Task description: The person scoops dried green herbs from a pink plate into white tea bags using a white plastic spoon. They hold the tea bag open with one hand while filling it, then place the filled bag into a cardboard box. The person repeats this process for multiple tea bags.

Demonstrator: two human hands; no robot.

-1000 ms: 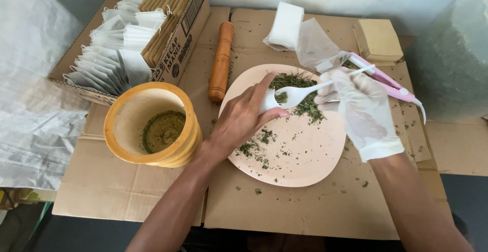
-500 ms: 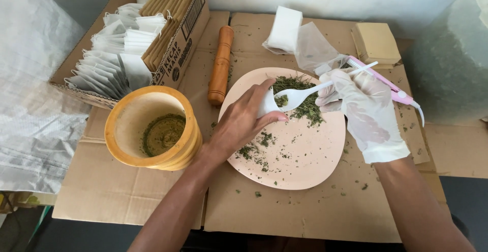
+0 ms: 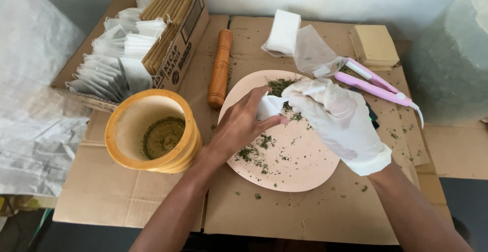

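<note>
Left hand: bare, over the pink plate, fingers pinched shut on a small white paper sachet.
Right hand: in a white glove, curled over the sachet's far side; whether it grips anything I cannot tell, the glove hides the fingertips.
Hands together: they meet at the sachet, above the plate's upper half.
Dried green herb: a heap at the plate's top edge, crumbs scattered across the plate and onto the cardboard-covered tabletop.
Yellow wooden mortar: left of the plate, with ground green matter in its bottom.
Wooden pestle: lying between the mortar and the plate.
Cardboard box: far left, filled with white sachets and brown envelopes.
Pink sealing tool: right of the plate, near a stack of tan packets.
</note>
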